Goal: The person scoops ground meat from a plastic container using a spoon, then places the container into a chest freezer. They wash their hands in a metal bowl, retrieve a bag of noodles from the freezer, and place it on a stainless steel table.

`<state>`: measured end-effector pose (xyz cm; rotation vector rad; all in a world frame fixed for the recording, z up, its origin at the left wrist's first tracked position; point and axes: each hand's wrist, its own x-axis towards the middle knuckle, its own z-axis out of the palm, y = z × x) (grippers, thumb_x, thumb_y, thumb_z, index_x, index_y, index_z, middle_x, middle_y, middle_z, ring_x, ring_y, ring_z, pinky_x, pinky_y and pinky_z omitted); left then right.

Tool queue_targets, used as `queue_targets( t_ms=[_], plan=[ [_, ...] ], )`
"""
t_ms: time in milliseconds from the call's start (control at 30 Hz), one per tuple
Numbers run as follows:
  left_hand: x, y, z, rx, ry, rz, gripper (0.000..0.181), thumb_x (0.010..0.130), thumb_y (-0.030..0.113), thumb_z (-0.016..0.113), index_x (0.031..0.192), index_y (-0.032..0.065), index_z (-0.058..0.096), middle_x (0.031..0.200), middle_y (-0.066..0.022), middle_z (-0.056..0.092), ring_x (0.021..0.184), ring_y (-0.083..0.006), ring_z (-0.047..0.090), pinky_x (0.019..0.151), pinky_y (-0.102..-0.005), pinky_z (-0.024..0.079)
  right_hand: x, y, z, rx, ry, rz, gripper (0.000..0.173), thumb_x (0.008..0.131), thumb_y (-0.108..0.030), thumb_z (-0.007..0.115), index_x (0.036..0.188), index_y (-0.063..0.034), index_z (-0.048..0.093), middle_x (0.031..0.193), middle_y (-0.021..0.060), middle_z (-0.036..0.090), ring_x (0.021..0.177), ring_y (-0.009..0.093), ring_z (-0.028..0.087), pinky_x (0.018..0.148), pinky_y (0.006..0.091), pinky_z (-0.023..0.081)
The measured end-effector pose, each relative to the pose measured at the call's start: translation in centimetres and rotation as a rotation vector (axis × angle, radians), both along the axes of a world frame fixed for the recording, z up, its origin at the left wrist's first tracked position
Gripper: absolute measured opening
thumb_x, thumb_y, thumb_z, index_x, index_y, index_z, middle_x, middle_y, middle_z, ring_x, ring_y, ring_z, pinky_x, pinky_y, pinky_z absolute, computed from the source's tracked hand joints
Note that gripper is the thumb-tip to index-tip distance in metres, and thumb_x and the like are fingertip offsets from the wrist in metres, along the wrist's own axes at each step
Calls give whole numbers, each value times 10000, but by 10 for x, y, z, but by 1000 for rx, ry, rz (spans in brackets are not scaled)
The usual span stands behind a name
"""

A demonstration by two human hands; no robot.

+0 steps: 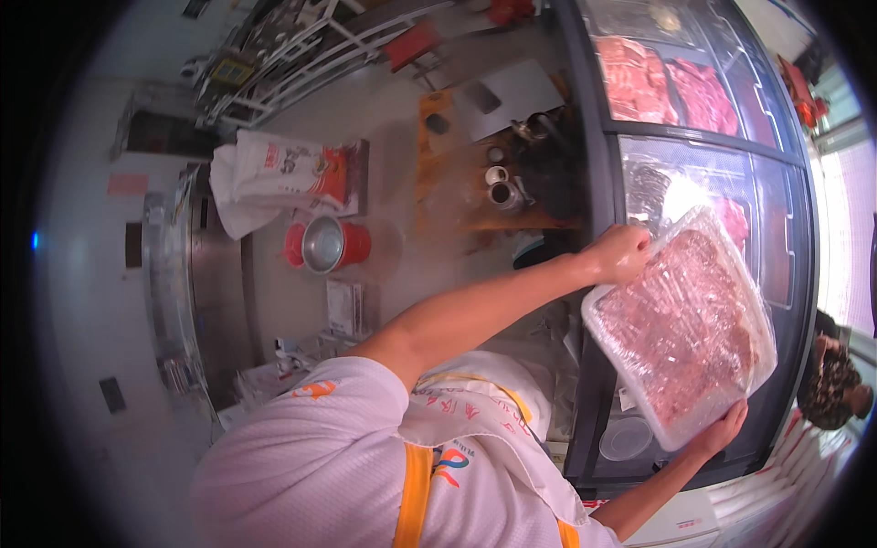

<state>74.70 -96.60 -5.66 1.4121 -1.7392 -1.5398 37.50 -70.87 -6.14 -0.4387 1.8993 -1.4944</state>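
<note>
A white tray (620, 370) of raw, pinkish meat (685, 322) is held tilted above the glass-topped display case (740, 161). Clear plastic film (712, 288) covers the meat, wrinkled and shiny. My left hand (620, 253) is closed in a fist at the tray's upper left edge; whether it grips film, rim or both cannot be told. Around the lower right corner, my right hand (723, 431) supports the tray, its fingers partly hidden beneath. Below the tray, a round clear plastic container or lid (625, 438) lies by the case's near end.
More meat (634, 82) fills the case's far section. A wooden table (438, 178) bears a laptop (514, 96) and several small containers. White printed sacks (274, 171) lie near a metal pot (323, 244) and red buckets (356, 243). Another person (832, 383) is beyond the case.
</note>
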Motion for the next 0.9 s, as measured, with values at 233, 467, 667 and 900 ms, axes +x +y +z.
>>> queue_targets(
  t_ms=[233, 467, 667, 900],
  plan=[
    [189, 94, 29, 90, 30, 248, 198, 993, 164, 681, 925, -21, 658, 778, -126, 677, 723, -170, 633, 685, -378, 509, 141, -13, 54, 46, 120, 197, 283, 1155, -284, 556, 1155, -11, 628, 1086, 21, 583, 1008, 132, 533, 927, 298, 458],
    [445, 164, 70, 109, 38, 464, 196, 1015, 172, 663, 959, -16, 661, 792, -108, 665, 717, -163, 588, 709, -363, 503, 378, -53, 71, -4, -3, 407, 228, 1145, -280, 566, 1060, -77, 623, 986, -25, 560, 900, 80, 528, 814, 253, 460],
    [652, 189, 111, 156, -1, 627, 232, 1014, 221, 649, 976, -7, 672, 762, -122, 654, 701, -146, 589, 675, -369, 499, 606, -92, 94, -6, 36, 585, 269, 1126, -244, 558, 887, -121, 568, 815, -73, 493, 756, 46, 480, 662, 243, 376],
    [847, 175, 112, 124, -30, 757, 181, 952, 181, 695, 860, 26, 672, 728, 14, 601, 678, -87, 545, 604, -313, 413, 797, -172, 85, -1, -168, 683, 217, 1119, -198, 596, 960, -70, 670, 864, -54, 636, 748, 33, 554, 678, 235, 442]
  ],
)
